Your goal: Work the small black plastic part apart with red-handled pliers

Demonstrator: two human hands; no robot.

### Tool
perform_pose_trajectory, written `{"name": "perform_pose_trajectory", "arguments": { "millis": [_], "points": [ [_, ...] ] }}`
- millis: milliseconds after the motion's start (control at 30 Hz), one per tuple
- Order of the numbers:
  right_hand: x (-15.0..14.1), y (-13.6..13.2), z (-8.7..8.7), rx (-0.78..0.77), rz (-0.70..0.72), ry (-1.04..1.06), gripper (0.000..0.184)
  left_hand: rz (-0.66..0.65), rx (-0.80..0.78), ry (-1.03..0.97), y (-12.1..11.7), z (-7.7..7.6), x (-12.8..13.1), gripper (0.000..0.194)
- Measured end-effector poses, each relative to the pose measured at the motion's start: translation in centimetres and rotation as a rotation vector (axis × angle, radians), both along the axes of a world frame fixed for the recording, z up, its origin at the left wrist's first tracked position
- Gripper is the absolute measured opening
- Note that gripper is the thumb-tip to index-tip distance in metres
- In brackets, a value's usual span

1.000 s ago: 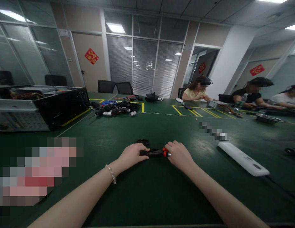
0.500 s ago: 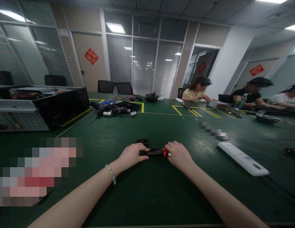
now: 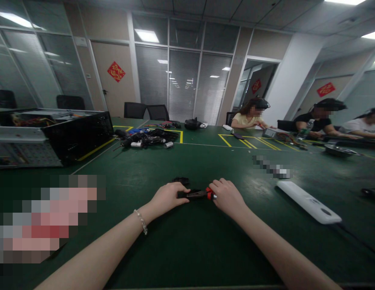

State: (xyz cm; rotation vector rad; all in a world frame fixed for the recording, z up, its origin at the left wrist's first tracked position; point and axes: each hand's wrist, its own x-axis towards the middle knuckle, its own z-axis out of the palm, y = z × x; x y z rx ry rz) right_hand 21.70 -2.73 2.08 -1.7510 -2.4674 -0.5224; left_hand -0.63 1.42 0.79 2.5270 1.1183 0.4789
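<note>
My right hand is closed around the red handles of a pair of pliers, whose dark jaws point left. Opposite it, my left hand pinches a small black part between thumb and fingers. The plier tips reach up to this part; its exact kind is too dark and small to make out. Just behind my left hand, a small dark heap of black pieces lies on the green tabletop. A beaded bracelet circles my left wrist.
An opened computer case stands at the left. Behind my hands lies a pile of cables and tools. To the right is a white power strip with a black cord. Several people sit at the table's far right. A blurred-out area covers the lower left.
My right hand and the pliers have shifted very slightly, and the red handles look a little further apart. My left hand stays in place.
</note>
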Motion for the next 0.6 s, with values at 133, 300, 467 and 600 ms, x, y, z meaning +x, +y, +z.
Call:
{"name": "perform_pose_trajectory", "arguments": {
  "millis": [133, 300, 467, 600],
  "points": [
    [-0.01, 0.04, -0.04, -0.034, -0.016, 0.016, 0.026, 0.003, -0.016, -0.003, -0.05, 0.11, -0.02, 0.035],
    [-0.01, 0.00, 0.00, -0.014, -0.003, 0.004, 0.025, 0.005, -0.029, 0.005, -0.23, 0.36, -0.04, 0.035],
    [-0.02, -0.12, 0.19, 0.023, 0.021, -0.028, 0.026, 0.010, -0.030, 0.000, -0.26, 0.34, -0.03, 0.034],
    [-0.04, -0.10, 0.22, 0.010, 0.008, -0.025, 0.025, 0.005, -0.032, -0.002, -0.14, 0.20, 0.00, 0.034]
  ]
}}
